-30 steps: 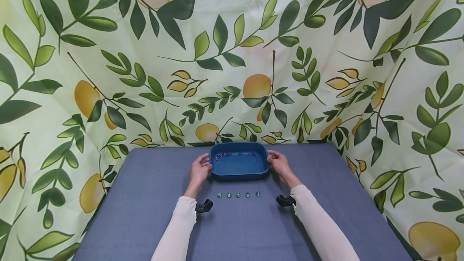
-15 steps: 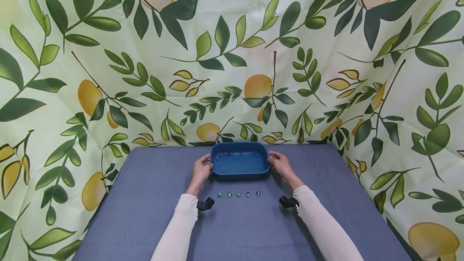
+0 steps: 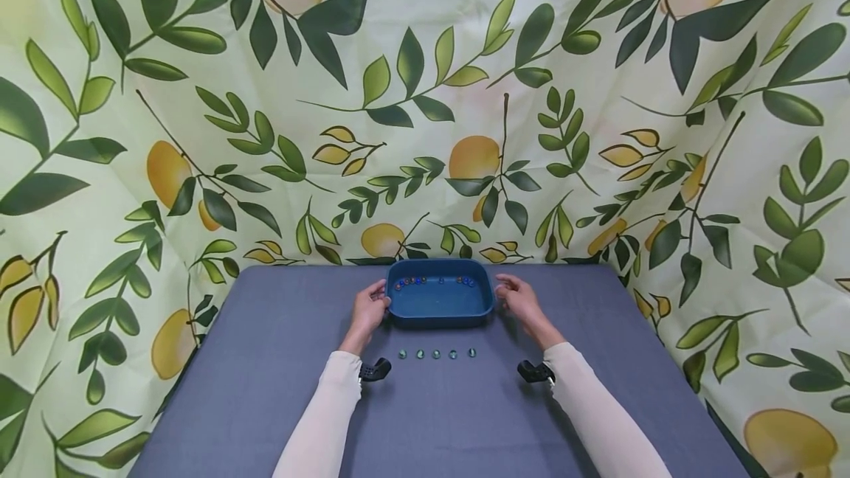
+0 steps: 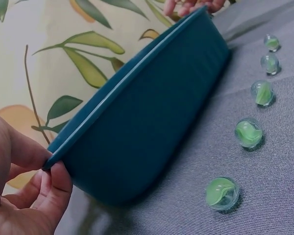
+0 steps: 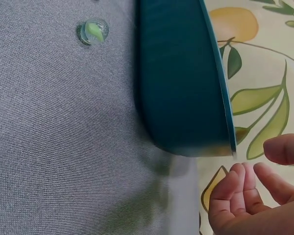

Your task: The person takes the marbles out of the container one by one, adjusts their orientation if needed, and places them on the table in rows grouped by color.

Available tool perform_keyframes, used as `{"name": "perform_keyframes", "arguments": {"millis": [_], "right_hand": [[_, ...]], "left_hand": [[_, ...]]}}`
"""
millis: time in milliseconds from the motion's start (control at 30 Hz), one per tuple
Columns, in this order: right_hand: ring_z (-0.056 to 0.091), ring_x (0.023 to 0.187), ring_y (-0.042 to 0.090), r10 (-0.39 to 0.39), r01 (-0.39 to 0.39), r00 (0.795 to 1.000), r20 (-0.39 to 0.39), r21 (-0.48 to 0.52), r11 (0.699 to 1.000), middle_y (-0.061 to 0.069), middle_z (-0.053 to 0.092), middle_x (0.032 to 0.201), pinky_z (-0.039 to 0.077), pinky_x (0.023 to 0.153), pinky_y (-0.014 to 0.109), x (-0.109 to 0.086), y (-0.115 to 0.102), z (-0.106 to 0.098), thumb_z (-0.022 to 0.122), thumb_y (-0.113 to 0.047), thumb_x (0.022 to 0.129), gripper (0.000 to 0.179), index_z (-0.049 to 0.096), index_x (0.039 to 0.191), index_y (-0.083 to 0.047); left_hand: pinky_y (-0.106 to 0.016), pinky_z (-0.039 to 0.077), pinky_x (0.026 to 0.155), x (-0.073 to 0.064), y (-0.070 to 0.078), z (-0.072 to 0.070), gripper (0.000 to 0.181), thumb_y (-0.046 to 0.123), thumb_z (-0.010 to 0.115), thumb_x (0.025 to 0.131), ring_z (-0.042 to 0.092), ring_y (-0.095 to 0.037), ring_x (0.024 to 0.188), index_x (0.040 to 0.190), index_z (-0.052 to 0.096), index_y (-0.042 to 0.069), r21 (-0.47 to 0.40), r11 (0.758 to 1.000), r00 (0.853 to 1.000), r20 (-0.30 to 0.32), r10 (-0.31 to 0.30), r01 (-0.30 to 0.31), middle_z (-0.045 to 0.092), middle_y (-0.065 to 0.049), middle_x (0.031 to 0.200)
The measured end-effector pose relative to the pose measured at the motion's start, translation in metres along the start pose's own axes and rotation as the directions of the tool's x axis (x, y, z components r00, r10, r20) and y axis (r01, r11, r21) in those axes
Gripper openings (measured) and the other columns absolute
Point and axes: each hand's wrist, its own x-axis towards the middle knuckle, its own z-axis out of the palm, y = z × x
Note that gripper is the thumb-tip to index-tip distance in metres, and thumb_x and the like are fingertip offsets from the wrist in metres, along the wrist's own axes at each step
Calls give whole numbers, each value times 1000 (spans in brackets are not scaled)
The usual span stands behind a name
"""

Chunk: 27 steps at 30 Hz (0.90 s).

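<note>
A blue rectangular tray (image 3: pixel 440 321) stands at the back of the table. My left hand (image 3: pixel 367 312) holds its left end, with thumb and fingers pinching the rim in the left wrist view. Off the right end is my right hand (image 3: pixel 523 302), its fingers loosely bent and a small gap between them and the rim, as the right wrist view shows. Along the tray's far side lie several small blue and orange-brown marbles (image 3: pixel 412 282). In front of the tray, several clear marbles with green swirls form a row, the middle marble (image 4: pixel 262 93) among them.
Grey-blue cloth (image 3: pixel 438 419) covers the table. Right behind the tray rises a hanging fabric (image 3: pixel 425 190) printed with lemons and leaves, which also runs along both sides. A black wrist device (image 3: pixel 375 369) sits on the left wrist and another device (image 3: pixel 535 372) on the right.
My right hand has let go of the tray's right rim and shifted slightly to the right. The left hand keeps its grip, and the tray and marbles stay in place.
</note>
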Motion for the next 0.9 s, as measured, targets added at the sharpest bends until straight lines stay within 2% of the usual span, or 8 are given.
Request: {"name": "perform_keyframes", "arguments": {"millis": [100,200,300,433,533,633,800,900], "right_hand": [[56,105,28,-24,23,1000,-16,-33,999,17,58,121,49,89,42,0,-1,2,48,-10,100,42,50,141,-6],[55,105,27,-80,76,996,-44,-91,993,18,59,119,47,82,32,-1,-5,6,50,-9,99,41,52,139,-5],[56,104,27,-152,139,984,-93,-131,982,18,60,118,44,77,26,-4,-13,10,54,-11,98,38,57,135,-5],[58,104,27,-235,216,962,-140,-137,967,16,63,117,47,79,27,-7,-27,18,59,-17,96,35,61,130,-7],[58,104,26,-273,258,954,-124,-123,958,14,64,116,46,82,28,-6,-36,26,62,-20,96,35,62,130,-9],[58,95,21,-298,290,950,-89,-97,952,14,65,111,45,80,29,-2,-44,38,63,-21,96,36,63,129,-8],[56,83,13,-294,289,955,-46,-86,953,8,64,98,44,74,27,8,-50,56,65,-23,95,35,64,126,-9],[54,79,15,-272,270,962,-12,-71,960,3,63,91,43,72,28,16,-50,66,66,-25,94,36,64,126,-9]], "left_hand": [[-26,53,73,1,-1,-1,51,-3,57,90,58,-26,108,140,53,3,5,1000,1000,6,-8,8,58,-20,128],[-25,52,73,2,-2,-3,51,-2,57,90,58,-27,109,140,53,4,4,1000,1000,4,-13,13,58,-19,129],[-25,52,73,2,-2,-3,50,-2,57,90,57,-26,109,140,54,4,4,1000,1000,2,-13,13,57,-19,129],[-26,53,73,1,-2,-2,49,-2,57,91,57,-25,108,140,54,5,1,1000,1000,8,-8,8,57,-19,130],[-26,53,74,0,-1,0,48,-1,56,92,57,-25,107,139,54,5,3,1000,1000,3,0,0,57,-19,130],[-25,52,72,0,0,1,48,-1,56,91,57,-24,105,139,55,5,5,1000,1000,-12,14,-14,59,-19,127],[-23,51,69,1,-2,3,47,-2,57,90,57,-24,103,137,57,3,4,1000,999,-30,18,-18,59,-19,124],[-24,52,69,1,-4,3,47,-3,57,90,57,-24,102,136,57,3,-4,1000,999,-37,23,-23,59,-19,123]]}}
